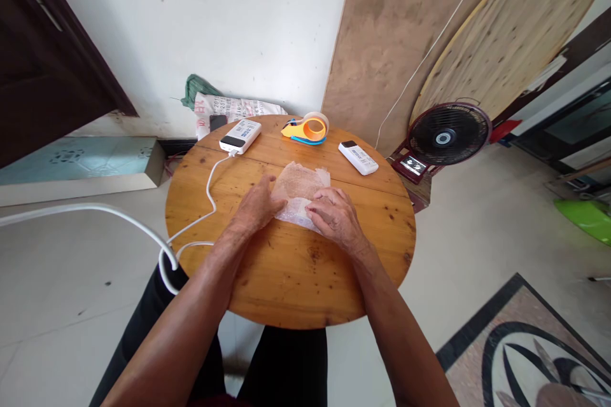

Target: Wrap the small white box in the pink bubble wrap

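Note:
A small translucent piece of bubble wrap lies on the round wooden table, its near part whiter and looking doubled over. My left hand rests at the left edge of the wrap, thumb and fingers apart, the thumb tip touching it. Over the right side, my right hand has its fingers curled and the thumb pressed toward the forefinger at the wrap's near part. Exactly what the right fingertips pinch is partly hidden by the hand.
At the table's far side are a white power bank with a white cable, an orange tape dispenser and a second white power bank. A fan stands to the right. Printed sacks lie by the wall.

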{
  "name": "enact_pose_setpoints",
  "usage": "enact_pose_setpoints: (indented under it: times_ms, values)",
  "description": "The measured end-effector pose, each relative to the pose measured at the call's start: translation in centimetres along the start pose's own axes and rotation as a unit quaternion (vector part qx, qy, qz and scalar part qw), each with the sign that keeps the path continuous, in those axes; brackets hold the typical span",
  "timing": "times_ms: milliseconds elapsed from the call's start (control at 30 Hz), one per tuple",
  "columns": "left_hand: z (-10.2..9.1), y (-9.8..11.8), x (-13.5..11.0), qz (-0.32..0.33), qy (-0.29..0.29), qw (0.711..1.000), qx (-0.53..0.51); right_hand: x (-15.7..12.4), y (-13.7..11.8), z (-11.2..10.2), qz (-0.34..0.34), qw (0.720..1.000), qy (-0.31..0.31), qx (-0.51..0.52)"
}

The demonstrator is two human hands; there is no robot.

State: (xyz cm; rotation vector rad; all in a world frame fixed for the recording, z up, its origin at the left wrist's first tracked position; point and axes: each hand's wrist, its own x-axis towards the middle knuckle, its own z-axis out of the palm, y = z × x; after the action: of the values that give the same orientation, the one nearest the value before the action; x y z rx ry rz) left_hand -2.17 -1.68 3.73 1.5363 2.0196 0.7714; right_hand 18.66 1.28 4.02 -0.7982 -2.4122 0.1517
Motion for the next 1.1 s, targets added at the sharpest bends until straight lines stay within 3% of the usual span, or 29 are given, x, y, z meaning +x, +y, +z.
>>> enact_pose_setpoints:
  times_ms: [133, 333, 533, 733, 933, 1100]
  values:
    - [-0.3, 0.3, 0.0, -0.015, 0.005, 0.999, 0.034, 0.1, -0.1, 0.0, -0.002, 1.0, 0.005, -0.003]
    - [-0.1, -0.3, 0.4, 0.013, -0.058, 0.998, -0.018, 0.0, -0.2, -0.2, 0.001, 1.0, -0.008, -0.008]
    - [0.9, 1.5, -0.4, 0.007, 0.039, 0.994, 0.103, 0.1, -0.2, -0.3, -0.001, 1.0, -0.014, -0.005]
    - [1.8, 1.9, -0.6, 0.014, 0.066, 0.988, 0.142, 0.1, -0.2, -0.2, 0.001, 0.999, -0.032, -0.002]
    - [2.0, 1.8, -0.4, 0.024, 0.073, 0.997, 0.014, 0.0, -0.4, -0.3, -0.002, 0.997, -0.071, -0.019]
    - [1.9, 1.8, -0.5, 0.007, 0.02, 0.986, -0.163, -0.1, -0.6, -0.4, 0.014, 0.997, -0.077, -0.027]
